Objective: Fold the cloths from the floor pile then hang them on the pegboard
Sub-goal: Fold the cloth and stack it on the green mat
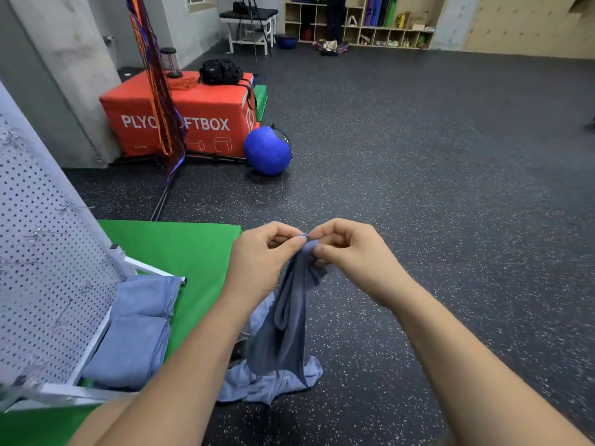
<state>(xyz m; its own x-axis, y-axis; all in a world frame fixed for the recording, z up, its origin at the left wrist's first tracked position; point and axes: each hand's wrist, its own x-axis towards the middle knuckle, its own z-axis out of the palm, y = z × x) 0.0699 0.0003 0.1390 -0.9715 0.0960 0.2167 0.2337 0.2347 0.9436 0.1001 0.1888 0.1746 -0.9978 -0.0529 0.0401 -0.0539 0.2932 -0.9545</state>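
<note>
Left hand [260,252]: fingers curled, thumb and forefinger pinching the top edge of the slate-blue cloth [283,329].
Right hand [351,249]: pinching the same edge just beside the left, fingertips almost meeting.
Held cloth: hangs bunched from both hands, its lower end reaching the floor pile [257,384].
Floor pile: pale blue cloths crumpled on the speckled rubber floor [418,188], at the green mat's [190,252] edge.
Pegboard [42,268]: white, tilted, at far left (wire hooks visible).
Folded cloths [135,333]: pale blue, lying at the pegboard's foot.
Beyond: red plyo box [206,114], blue ball [265,151] beside it.
</note>
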